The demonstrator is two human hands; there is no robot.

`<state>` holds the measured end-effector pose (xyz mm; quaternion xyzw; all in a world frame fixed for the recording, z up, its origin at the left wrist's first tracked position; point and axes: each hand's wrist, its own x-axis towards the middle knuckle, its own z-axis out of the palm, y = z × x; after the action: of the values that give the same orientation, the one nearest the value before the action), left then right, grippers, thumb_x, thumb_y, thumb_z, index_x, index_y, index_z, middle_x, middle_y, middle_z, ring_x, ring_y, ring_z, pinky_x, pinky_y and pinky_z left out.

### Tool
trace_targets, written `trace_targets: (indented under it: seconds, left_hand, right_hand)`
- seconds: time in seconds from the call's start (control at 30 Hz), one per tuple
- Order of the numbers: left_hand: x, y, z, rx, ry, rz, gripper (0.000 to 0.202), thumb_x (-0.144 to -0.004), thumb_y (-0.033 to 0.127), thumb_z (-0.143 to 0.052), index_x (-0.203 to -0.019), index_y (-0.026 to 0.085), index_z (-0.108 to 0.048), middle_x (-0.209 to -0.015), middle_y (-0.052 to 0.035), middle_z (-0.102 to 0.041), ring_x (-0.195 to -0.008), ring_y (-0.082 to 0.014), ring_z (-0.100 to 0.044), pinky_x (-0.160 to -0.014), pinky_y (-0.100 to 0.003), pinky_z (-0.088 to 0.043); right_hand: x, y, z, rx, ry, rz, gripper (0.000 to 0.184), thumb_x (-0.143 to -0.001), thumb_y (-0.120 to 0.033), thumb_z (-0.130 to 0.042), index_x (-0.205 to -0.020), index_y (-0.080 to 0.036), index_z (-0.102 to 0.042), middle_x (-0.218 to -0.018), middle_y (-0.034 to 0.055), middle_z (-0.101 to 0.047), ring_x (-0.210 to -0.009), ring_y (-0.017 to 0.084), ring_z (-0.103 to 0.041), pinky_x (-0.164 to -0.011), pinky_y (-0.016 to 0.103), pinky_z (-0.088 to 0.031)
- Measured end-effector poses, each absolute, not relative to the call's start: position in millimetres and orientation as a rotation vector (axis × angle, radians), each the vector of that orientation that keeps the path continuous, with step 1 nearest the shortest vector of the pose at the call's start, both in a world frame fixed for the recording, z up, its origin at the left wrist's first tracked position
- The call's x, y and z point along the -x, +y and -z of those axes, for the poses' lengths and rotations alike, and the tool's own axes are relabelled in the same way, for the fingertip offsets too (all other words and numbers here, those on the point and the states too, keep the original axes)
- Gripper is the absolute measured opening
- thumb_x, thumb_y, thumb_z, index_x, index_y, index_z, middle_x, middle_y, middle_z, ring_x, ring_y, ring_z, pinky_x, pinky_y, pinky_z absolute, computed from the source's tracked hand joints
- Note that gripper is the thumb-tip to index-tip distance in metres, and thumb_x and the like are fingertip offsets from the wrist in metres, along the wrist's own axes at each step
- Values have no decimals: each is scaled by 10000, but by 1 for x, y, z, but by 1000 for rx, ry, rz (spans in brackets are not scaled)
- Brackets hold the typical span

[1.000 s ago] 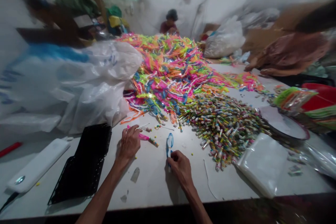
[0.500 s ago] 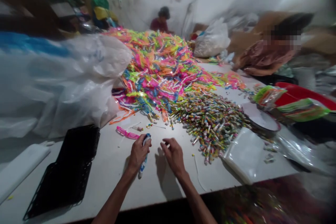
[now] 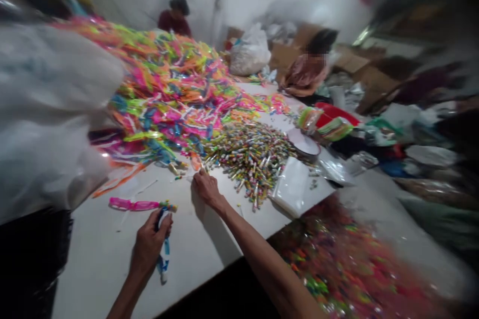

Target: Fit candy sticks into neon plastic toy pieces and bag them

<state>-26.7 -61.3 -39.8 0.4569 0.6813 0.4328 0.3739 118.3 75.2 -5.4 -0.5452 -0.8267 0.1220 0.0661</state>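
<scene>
My left hand (image 3: 148, 245) is closed round a blue and white plastic toy piece (image 3: 163, 259), held just above the white table (image 3: 97, 269). A pink plastic piece (image 3: 132, 204) lies on the table just beyond it. My right hand (image 3: 205, 188) reaches forward to the near edge of a heap of small colourful rolled tubes (image 3: 250, 152); its fingers are pinched at that edge, and what they hold is too small to make out. Behind lies a big pile of neon plastic pieces (image 3: 164, 84).
A large white plastic sack (image 3: 41, 124) fills the left. A stack of clear bags (image 3: 292, 187) lies at the table's right edge, by a round lid (image 3: 305, 143) and red basin (image 3: 335, 112). Two people (image 3: 305, 67) sit at the far side. Colourful pieces cover the floor (image 3: 337, 264).
The view has swung right. My right hand has moved forward from beside the left to the tube heap. My left hand keeps the blue piece and has drawn nearer to me.
</scene>
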Motion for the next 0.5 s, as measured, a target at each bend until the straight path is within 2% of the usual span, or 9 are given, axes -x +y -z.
trace_targets:
  seconds: [0.17, 0.2, 0.3, 0.4, 0.5]
  left_hand:
    - [26, -59, 34, -1076, 1662, -1174, 323, -805, 519, -492, -835, 202, -551, -676, 29, -568, -571, -110, -537, -544, -214, -452]
    - [26, -58, 33, -1042, 1640, -1194, 329, -794, 520, -506, -828, 196, -552, -689, 24, -572, -580, -110, -541, -556, -216, -466]
    - [22, -51, 29, -925, 1550, -1201, 364, -746, 524, -561, -840, 173, -561, -727, 1, -588, -594, -114, -550, -554, -228, -487]
    - [6, -41, 23, -888, 1438, -1089, 420, -707, 526, -588, -886, 147, -565, -739, -22, -597, -548, -119, -541, -461, -226, -451]
    - [-19, -36, 9, -918, 1304, -978, 400, -734, 482, -558, -932, 134, -560, -731, -26, -597, -513, -111, -538, -432, -215, -413]
  right_hand:
    - [-217, 60, -12, 1780, -2263, -250, 346, -889, -206, -374, -1209, -179, -502, -1178, 81, -536, -915, 170, -560, -770, 254, -425]
    - [-235, 55, -16, 1776, -2202, -247, 323, -882, -216, -388, -1167, -184, -537, -1127, 70, -564, -890, 168, -563, -771, 259, -426]
    - [-277, 47, -22, 1824, -2154, -276, 226, -834, -193, -431, -892, -187, -650, -859, 51, -615, -777, 184, -570, -701, 279, -423]
    - [-287, 50, -17, 1842, -2271, -265, 170, -780, -171, -484, -777, -195, -653, -871, 53, -604, -732, 187, -563, -645, 278, -391]
    - [-271, 61, -9, 1776, -2373, -279, 124, -751, -147, -506, -722, -170, -625, -916, 72, -602, -723, 188, -554, -636, 282, -369]
